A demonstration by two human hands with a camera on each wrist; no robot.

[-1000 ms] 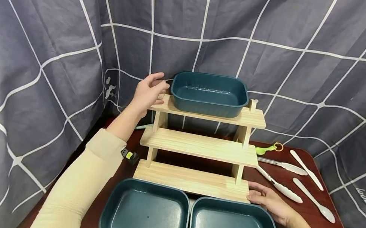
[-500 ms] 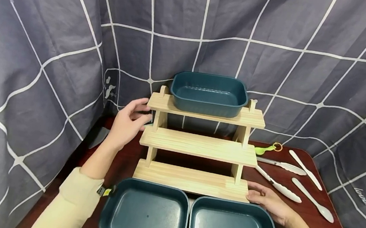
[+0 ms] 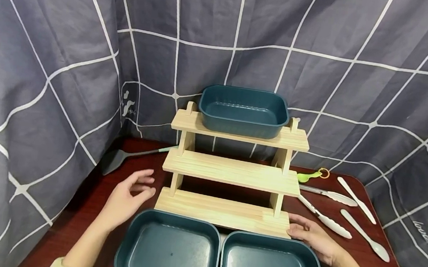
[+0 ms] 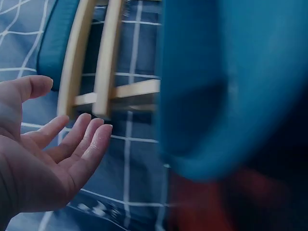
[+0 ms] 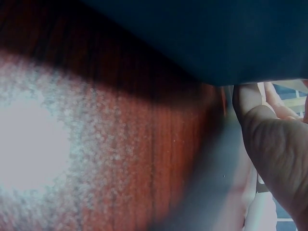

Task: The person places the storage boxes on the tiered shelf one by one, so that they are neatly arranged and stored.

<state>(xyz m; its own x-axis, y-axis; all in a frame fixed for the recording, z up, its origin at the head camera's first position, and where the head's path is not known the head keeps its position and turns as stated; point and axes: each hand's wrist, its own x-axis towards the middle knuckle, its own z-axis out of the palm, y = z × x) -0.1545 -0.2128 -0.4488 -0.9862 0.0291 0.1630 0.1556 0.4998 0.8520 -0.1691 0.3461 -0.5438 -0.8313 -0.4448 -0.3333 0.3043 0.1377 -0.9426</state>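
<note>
A three-tier wooden display stand (image 3: 233, 171) stands on the table, with a dark teal bin (image 3: 243, 126) on its top tier. Two more teal bins, a left one (image 3: 170, 252) and a right one (image 3: 274, 263), sit side by side in front of the stand. My left hand (image 3: 122, 204) hovers just left of the left bin, holding nothing; its fingers are spread and loosely bent in the left wrist view. My right hand (image 3: 315, 238) holds the right end of the lowest tier between thumb and fingers. The right bin partly hides that grip in the right wrist view.
A grey spatula (image 3: 116, 160) lies at the back left. To the right of the stand lie white-tipped tongs (image 3: 332, 225), a white spoon (image 3: 368, 239), a white utensil (image 3: 357, 200) and a green measuring spoon (image 3: 308, 176). A gridded curtain (image 3: 265, 33) surrounds the table (image 3: 82, 206).
My left hand has come down from beside the top tier, past the stand's left side, towards the left front. My right hand keeps its place at the lowest tier.
</note>
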